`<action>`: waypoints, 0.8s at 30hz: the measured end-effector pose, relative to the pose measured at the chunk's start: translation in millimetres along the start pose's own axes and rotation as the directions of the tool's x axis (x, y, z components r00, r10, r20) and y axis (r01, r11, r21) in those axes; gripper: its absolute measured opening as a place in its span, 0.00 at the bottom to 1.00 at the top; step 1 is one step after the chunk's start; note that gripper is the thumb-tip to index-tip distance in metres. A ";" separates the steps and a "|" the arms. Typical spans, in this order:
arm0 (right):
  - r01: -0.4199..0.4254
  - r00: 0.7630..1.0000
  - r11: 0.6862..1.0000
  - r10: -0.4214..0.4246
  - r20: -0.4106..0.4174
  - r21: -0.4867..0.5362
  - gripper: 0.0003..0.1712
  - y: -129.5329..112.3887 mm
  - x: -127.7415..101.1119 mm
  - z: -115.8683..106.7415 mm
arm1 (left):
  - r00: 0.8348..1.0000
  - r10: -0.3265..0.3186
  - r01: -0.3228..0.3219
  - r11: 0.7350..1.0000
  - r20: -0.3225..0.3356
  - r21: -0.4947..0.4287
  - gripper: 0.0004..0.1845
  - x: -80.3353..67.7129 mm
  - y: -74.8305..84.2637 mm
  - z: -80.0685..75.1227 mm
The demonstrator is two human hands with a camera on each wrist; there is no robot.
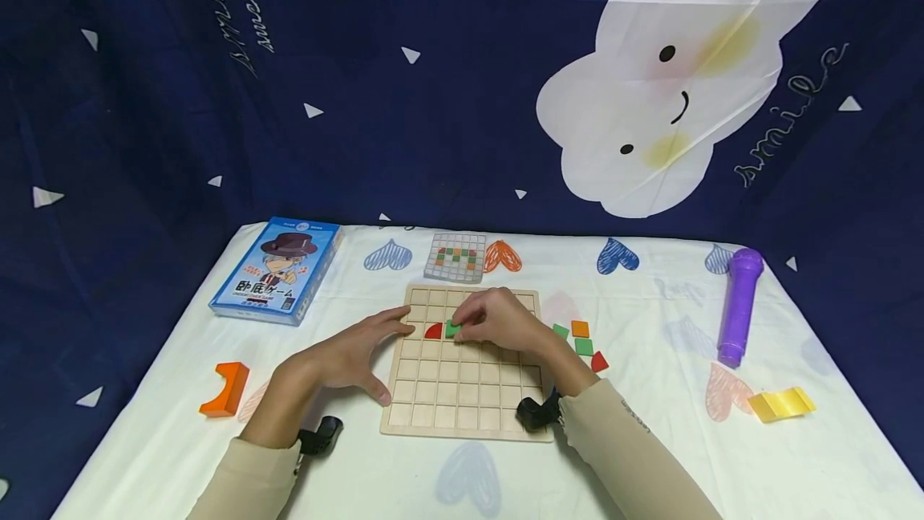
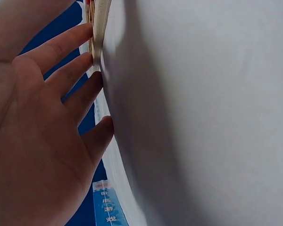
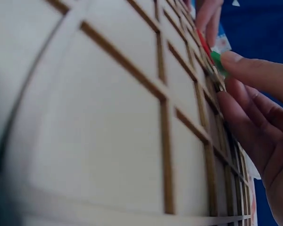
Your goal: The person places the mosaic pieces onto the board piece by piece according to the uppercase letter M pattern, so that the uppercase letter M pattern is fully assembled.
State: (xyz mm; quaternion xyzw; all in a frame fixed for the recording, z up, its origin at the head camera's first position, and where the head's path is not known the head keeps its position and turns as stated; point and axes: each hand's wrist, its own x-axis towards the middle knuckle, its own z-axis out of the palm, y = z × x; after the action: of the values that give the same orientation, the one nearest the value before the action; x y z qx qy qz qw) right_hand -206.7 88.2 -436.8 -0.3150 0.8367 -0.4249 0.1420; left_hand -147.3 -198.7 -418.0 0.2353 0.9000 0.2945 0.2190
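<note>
A wooden grid board is lying in the centre of the frame on a desk covered with a white cloth printed with hearts. The right hand is reaching in from the lower right, its fingers pinching a green piece and resting it on a cell in the board's upper rows. Just left of it, in the neighbouring cell, a red quarter-round piece is lying; the two look to be touching or nearly so. The left hand is lying flat with fingers spread wide, their tips touching the board's left edge and holding nothing.

The lower rows of the board are showing bare cells. Right of the board's right edge, close beside it, loose pieces in green, orange and red are sitting in a small cluster. Above the board's top edge a pattern card is lying, near but apart. A blue game box is sitting at centre left, an orange block lower left near the desk's left edge. A purple toy microphone is lying at the right, a yellow piece below it near the right edge. Open cloth is stretching along the bottom of the frame, below the board, between the two sleeves.
</note>
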 end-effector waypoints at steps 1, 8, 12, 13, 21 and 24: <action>-0.002 1.000 1.000 0.002 0.002 -0.007 0.06 -0.3 -0.1 0.8 | 1.000 0.002 -0.002 1.000 0.001 0.001 0.56 -0.1 0.1 0.1; -0.007 1.000 0.998 0.007 -0.002 -0.059 0.06 -2.4 -1.0 3.5 | 1.000 0.015 -0.015 1.000 0.001 -0.001 0.57 0.2 -0.5 0.6; -0.014 1.000 0.996 0.013 -0.012 -0.087 0.06 -3.3 0.3 5.3 | 1.000 0.020 -0.020 1.000 0.004 0.007 0.57 -0.3 -0.4 0.3; -0.018 1.000 0.996 0.016 -0.016 -0.090 0.06 -3.2 0.8 5.8 | 1.000 0.022 -0.022 1.000 0.005 0.008 0.57 -0.3 -0.4 0.3; -0.037 0.999 0.996 0.036 -0.017 -0.079 0.07 -1.4 3.3 9.4 | 1.000 0.017 -0.017 1.000 0.006 0.008 0.57 -0.1 -2.1 0.9; -0.045 0.999 0.996 0.044 -0.017 -0.071 0.07 -1.2 3.1 10.0 | 1.000 0.004 -0.004 1.000 0.008 0.001 0.57 0.9 -2.6 1.6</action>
State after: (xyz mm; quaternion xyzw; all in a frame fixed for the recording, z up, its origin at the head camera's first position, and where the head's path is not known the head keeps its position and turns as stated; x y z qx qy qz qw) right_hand -203.5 79.5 -441.7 -0.2977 0.8593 -0.3939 0.1335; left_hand -147.9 -199.4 -421.0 0.2384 0.8988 0.2934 0.2219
